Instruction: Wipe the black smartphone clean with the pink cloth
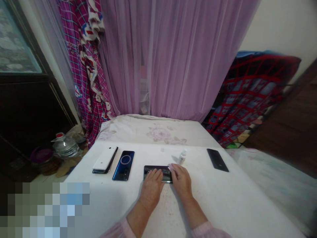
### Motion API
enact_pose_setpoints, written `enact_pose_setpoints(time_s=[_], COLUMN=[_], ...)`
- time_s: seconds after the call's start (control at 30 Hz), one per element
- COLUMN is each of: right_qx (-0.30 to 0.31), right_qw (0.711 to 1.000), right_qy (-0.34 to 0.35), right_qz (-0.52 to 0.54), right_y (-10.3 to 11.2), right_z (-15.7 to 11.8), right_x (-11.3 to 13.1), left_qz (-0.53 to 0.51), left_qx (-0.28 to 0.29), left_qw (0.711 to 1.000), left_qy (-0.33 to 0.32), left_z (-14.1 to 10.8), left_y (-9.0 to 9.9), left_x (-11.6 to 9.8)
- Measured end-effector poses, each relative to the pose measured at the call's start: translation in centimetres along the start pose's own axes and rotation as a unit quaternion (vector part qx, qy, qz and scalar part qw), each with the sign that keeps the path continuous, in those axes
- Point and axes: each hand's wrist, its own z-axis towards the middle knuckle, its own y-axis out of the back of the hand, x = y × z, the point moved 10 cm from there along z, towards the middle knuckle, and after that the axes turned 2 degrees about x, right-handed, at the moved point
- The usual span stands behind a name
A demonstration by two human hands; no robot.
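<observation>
A dark, glossy phone [167,178] lies sideways on the white table in front of me. My left hand [152,186] rests on its left part, fingers stretched out flat across the surface. At the phone's right end is my right hand [182,181], its fingers closed on a small pale pink cloth [170,167] that touches the phone. Just behind my right hand stands a small white bottle [182,156].
On the left are a white phone [106,158] stacked on a dark one, and a blue phone [123,166] with a ring on its back. A black phone [217,160] lies at the right. Purple curtains [183,59] hang behind the table [223,205].
</observation>
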Motion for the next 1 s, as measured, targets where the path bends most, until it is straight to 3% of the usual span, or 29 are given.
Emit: enact_pose_setpoints(time_s=[0.17,0.47,0.8,1.0], right_qx=[0.032,0.045,0.036,0.036], right_qw=[0.999,0.999,0.999,0.998], right_qy=[-0.007,0.010,-0.008,-0.022], right_qz=[-0.036,-0.007,0.016,0.035], right_y=[-0.2,1.0,-0.8,-0.3], right_z=[0.0,-1.8,0.8,0.0], right_x=[0.3,1.0,0.0,-0.3], left_qz=[-0.006,-0.015,-0.027,-0.026], left_qx=[0.005,0.011,0.027,0.013], left_qw=[1.000,1.000,0.999,1.000], left_qy=[0.000,0.012,0.018,0.010], left_z=[0.0,0.0,0.2,0.1], left_y=[0.2,0.3,0.8,0.8], left_x=[0.0,0.1,0.1,0.1])
